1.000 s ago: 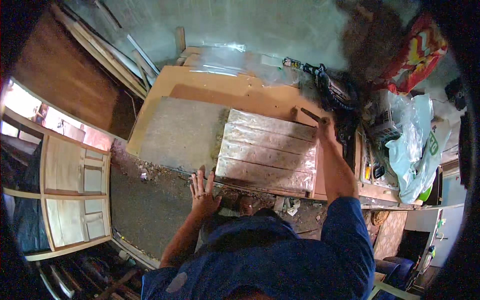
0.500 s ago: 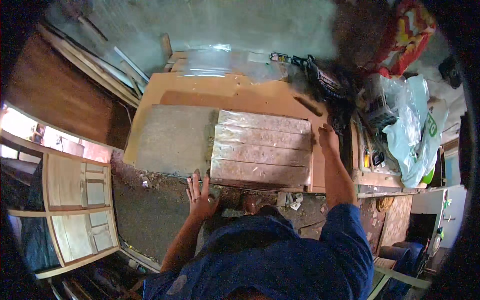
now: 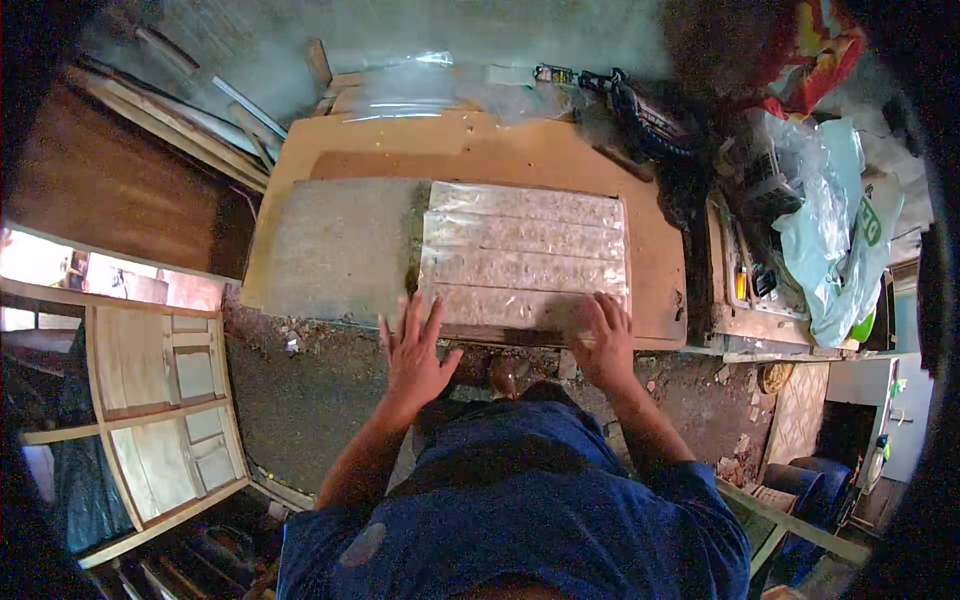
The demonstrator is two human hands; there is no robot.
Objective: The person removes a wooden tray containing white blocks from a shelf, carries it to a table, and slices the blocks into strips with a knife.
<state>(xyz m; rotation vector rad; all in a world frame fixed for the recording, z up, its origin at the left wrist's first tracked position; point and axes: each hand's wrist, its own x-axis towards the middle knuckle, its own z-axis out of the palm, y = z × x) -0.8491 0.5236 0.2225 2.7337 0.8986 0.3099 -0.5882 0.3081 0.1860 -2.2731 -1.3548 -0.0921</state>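
A plastic-wrapped bundle of pale wooden slats (image 3: 524,252) lies flat on a brown board tabletop (image 3: 500,150). My left hand (image 3: 415,352) is spread open at the bundle's near left corner, fingers apart. My right hand (image 3: 603,338) rests palm down on the bundle's near right corner, fingers spread. A grey slab (image 3: 340,245) lies on the tabletop just left of the bundle.
A power tool with dark cable (image 3: 640,110) sits at the table's far right. Plastic bags (image 3: 835,230) and clutter crowd the right side. Clear plastic sheet (image 3: 420,90) lies at the far edge. A wooden cabinet frame (image 3: 140,400) stands at left. Rubble covers the floor (image 3: 290,370).
My right hand has come from the bundle's far right corner down to its near right corner. My left hand stayed at the near left corner.
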